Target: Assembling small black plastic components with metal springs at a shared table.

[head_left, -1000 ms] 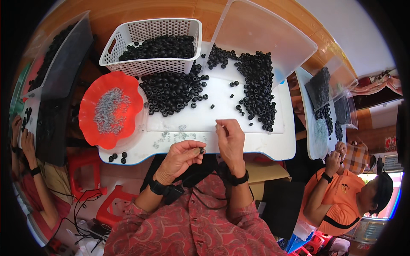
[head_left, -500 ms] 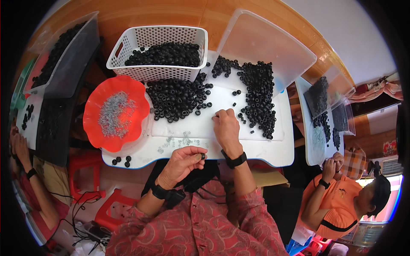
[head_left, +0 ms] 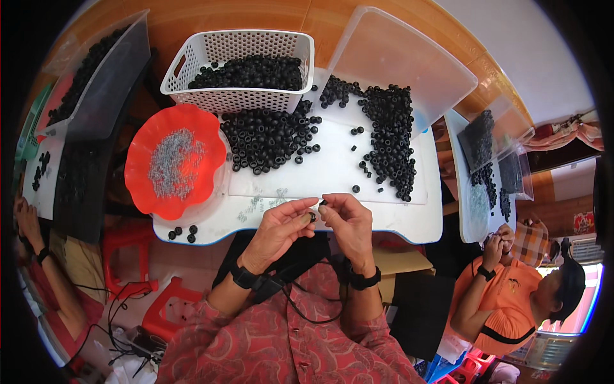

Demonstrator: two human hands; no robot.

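My left hand is closed at the table's front edge. A small round black piece with a hole sits pinched between its thumb and fingers. Close beside it, my right hand pinches a smaller black piece, mostly covered by the fingertips. The two hands nearly touch. Beyond them, a heap of black ring-shaped pieces lies on the white sheet, and a second heap of small black pieces spreads to the right. One single black ring piece rests on the sheet near my right hand.
A white perforated basket of black pieces stands at the back. A red wavy-edged bowl holds tiny silvery pieces. A translucent bin leans at back right. Co-workers sit on both sides, one in an orange shirt. Red stools stand below left.
My right hand has come back from the sheet to my left hand with a small black piece in its fingertips. My left hand has stayed near the edge, holding its round piece.
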